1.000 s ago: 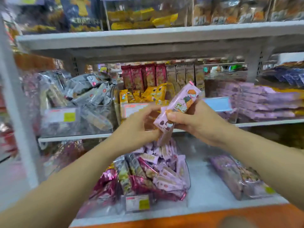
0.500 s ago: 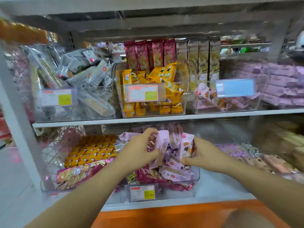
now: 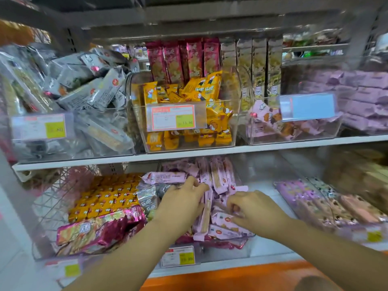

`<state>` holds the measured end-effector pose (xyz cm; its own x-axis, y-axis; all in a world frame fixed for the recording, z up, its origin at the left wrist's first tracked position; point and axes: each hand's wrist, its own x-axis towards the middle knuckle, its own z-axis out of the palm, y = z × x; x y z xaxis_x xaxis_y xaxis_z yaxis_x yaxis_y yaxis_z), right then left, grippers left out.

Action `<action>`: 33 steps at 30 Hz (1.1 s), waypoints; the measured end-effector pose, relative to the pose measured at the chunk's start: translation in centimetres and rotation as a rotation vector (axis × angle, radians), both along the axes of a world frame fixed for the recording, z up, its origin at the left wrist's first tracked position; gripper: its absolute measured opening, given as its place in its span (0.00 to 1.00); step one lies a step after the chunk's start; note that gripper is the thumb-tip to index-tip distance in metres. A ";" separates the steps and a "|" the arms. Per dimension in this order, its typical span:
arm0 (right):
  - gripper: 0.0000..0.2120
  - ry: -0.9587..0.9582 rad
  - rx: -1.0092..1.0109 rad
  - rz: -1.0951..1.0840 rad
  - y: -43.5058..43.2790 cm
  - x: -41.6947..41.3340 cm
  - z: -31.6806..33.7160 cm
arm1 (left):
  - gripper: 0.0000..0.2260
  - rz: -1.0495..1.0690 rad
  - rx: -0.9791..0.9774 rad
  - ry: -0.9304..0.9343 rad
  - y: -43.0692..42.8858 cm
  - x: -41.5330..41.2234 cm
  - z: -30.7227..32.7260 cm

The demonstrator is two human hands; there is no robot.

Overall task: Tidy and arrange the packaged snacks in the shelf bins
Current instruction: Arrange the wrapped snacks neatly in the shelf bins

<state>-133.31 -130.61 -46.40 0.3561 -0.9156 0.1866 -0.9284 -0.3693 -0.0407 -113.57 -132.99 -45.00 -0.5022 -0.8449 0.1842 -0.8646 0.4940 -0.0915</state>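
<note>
A clear bin (image 3: 226, 252) in the middle of the lower shelf holds a heap of pink snack packs (image 3: 218, 177), some upright at the back. My left hand (image 3: 182, 204) reaches into the bin from the left and holds one pink pack (image 3: 205, 217) upright against the pile. My right hand (image 3: 256, 211) is in the bin's right side with curled fingers pinching another pink pack (image 3: 223, 220). Magenta foil packs (image 3: 226, 244) lie under the pink ones.
A wire basket (image 3: 52, 206) to the left holds yellow packs (image 3: 105, 198) and magenta bags. Purple packs (image 3: 315, 202) lie to the right. On the upper shelf (image 3: 294, 144) stand bins of grey, yellow (image 3: 184, 124) and pink snacks.
Both hands have come down from chest height into the lower bin with the pink packs. My view has tilted down and closer to the lower shelf.
</note>
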 end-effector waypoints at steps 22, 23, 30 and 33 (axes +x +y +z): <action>0.03 -0.218 0.110 -0.015 0.3 -3.0 1.4 | 0.13 -0.370 0.141 0.069 1.1 -0.3 1.3; 0.03 -0.229 0.110 -0.026 0.3 -3.1 1.5 | 0.14 -0.382 0.138 0.074 0.8 -0.7 1.3; 0.10 -0.182 0.103 -0.022 0.6 -3.6 1.3 | 0.18 -0.401 0.023 0.006 -1.5 -3.9 -0.4; 0.17 -0.141 0.124 0.001 0.6 -3.5 1.2 | 0.18 -0.404 -0.004 0.000 -2.0 -3.9 -0.9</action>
<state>-136.77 -129.98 -45.20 0.3352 -0.9344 0.1205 -0.9100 -0.3543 -0.2155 -117.50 -134.96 -45.95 -0.7941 -0.5784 0.1868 -0.6005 0.7941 -0.0940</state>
